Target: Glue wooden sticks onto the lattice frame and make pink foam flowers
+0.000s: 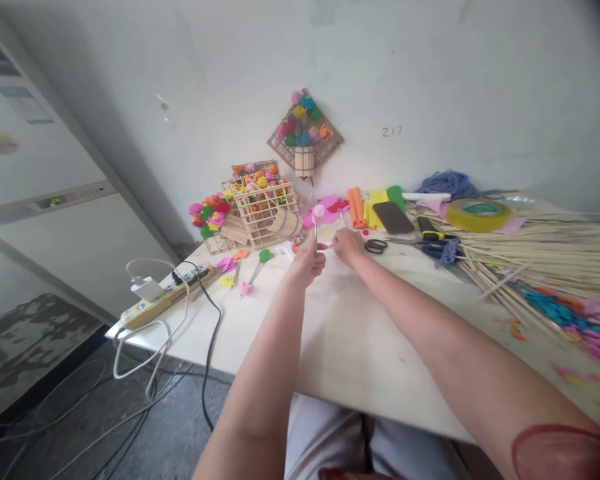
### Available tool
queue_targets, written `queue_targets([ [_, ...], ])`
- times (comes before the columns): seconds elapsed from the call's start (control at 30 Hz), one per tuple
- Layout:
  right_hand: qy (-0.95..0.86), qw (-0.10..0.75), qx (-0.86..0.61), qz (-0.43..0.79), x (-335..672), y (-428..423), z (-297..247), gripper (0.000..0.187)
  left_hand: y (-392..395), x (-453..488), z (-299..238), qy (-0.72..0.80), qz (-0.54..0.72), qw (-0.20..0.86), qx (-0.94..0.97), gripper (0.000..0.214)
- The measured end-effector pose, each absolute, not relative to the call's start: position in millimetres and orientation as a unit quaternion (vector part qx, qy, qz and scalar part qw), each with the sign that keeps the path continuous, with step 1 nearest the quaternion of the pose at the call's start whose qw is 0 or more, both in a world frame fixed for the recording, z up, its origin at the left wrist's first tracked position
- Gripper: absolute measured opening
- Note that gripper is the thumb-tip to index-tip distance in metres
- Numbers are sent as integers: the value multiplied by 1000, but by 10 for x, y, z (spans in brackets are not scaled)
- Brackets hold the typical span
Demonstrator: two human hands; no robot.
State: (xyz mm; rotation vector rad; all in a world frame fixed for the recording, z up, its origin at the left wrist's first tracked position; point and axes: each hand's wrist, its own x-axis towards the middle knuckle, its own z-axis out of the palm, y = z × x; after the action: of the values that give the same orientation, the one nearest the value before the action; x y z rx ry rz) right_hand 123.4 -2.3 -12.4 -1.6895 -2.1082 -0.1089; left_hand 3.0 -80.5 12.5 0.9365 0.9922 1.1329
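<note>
My left hand point(309, 261) is closed round the thin stem of a pale pink paper flower point(319, 211), which stands upright above the fist. Just to its right, my right hand point(349, 247) has its fingers pinched together. A small pink strip point(329, 245) shows between the two hands, at the right fingertips; its material is too small to tell. Black-handled scissors point(376, 247) lie beside the right wrist. Left of my hands, loose paper flowers in green point(265, 256), pink point(245, 289) and yellow point(227, 281) rest on the table point(340, 347).
Bamboo lattice frames with flowers point(260, 213) stand back left; another lattice point(305, 137) hangs on the wall. Orange paper point(357, 208), a dark phone-like slab point(393, 217), yellow tape point(478, 215) and bamboo sticks point(550, 250) lie right. A power strip point(167, 299) with cables edges the left.
</note>
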Motion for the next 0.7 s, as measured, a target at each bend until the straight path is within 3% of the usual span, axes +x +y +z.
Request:
queue_targets([
  [0.17,-707,330,-623,55,1418,-114,-145,26,-719,212,-164,407,527,607,434,34],
  [0.47,-510,548,-474,463,1677,-483,-161,24,-681,473,-372,378,505,597,495,33],
  [0.7,-498,569,-442,482,1645,-547,-178,13,-718,464,-361,395,492,596,496,37],
])
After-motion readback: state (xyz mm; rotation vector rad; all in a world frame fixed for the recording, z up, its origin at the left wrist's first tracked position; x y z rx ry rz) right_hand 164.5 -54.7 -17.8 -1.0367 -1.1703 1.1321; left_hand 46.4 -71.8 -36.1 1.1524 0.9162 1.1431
